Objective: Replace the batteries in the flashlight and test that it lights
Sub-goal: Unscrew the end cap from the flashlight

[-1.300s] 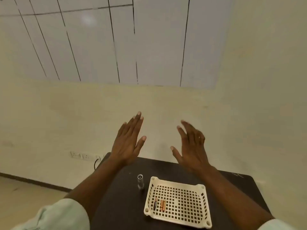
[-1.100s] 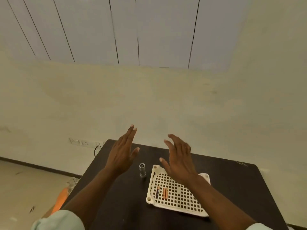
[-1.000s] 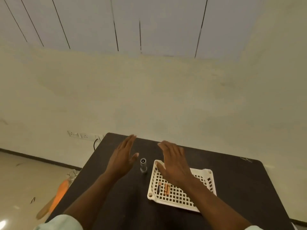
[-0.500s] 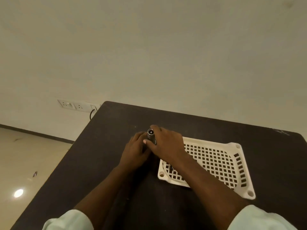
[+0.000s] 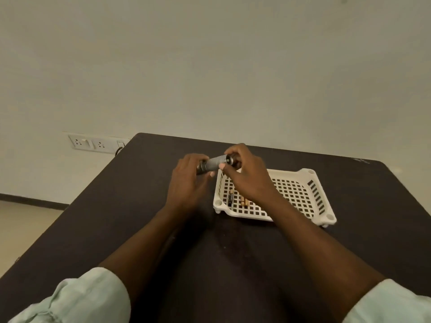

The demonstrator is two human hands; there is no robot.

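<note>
Dark table [image 5: 130,206], frame centre: flashlight [image 5: 213,164] held level, axis left-right; left hand [image 5: 187,183] closed on one end, right hand [image 5: 245,176] pinching the other.

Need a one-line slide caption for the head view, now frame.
Both hands, left hand and right hand, hold a grey flashlight above the dark table; batteries lie in the white basket.

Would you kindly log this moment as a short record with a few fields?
flashlight: lifted off the table, roughly horizontal
left hand: grips one end
right hand: fingers on the other end
basket: white, on the dark table
batteries: lying in the basket's near-left corner
light: not visibly lit
</note>
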